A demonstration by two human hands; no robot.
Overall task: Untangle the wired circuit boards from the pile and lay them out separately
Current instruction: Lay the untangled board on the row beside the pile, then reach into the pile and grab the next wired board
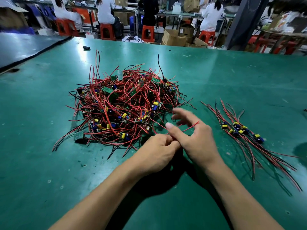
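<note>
On the green table (216,77), a pile (123,105); stools (147,33) beyond.

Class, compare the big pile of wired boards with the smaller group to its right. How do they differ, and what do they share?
The pile is a tangled heap; the group lies flat, wires roughly parallel. The pile holds many boards; the group only a few. Both have red and black wires.

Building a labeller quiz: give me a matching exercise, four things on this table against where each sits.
1 tangled pile
2 laid-out boards
3 red wire
4 small black object

A far end of table
B between left hand and right hand
C right of both hands
D centre-left, beyond the hands

Pairs: 1-D, 2-C, 3-B, 4-A
</note>
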